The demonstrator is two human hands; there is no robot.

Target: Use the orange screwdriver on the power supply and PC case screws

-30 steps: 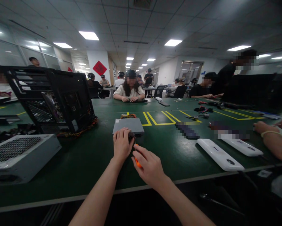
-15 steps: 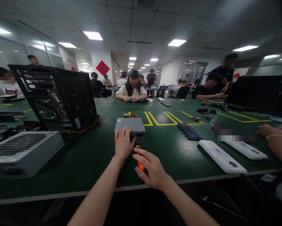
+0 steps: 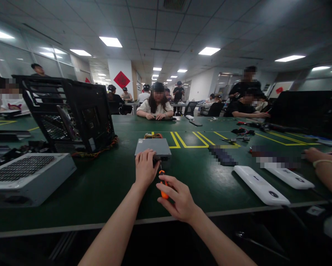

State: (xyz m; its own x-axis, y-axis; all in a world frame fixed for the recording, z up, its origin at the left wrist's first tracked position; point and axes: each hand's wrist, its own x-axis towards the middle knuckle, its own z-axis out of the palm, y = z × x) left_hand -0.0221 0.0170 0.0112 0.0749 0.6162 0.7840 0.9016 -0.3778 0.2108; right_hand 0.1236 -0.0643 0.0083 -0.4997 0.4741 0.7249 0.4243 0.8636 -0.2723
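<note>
A grey metal computer power supply [image 3: 155, 146] lies flat on the green table, its bundle of coloured wires [image 3: 152, 136] at the far side. Over its near left part, my left hand [image 3: 146, 167] curls and grips it, covering part of the near face. My right hand [image 3: 179, 195] holds an orange-and-black screwdriver [image 3: 163, 190] by the handle between thumb and fingers. The thin shaft points away from me, up to the power supply's near face beside my left fingertips. Whether the tip sits in a screw is too small to tell.
An open black computer case [image 3: 68, 114] stands at left, behind a larger grey power supply [image 3: 30, 181]. To the right are a dark blurred phone-like slab [image 3: 223, 155], two white oblong devices [image 3: 260, 184] and a co-worker's arm [image 3: 327, 168]. Another person [image 3: 156, 103] sits opposite.
My right fingers have shifted slightly around the screwdriver handle, which now stands more upright in view. The left hand stays on the power supply. A standing person at back right has moved left.
</note>
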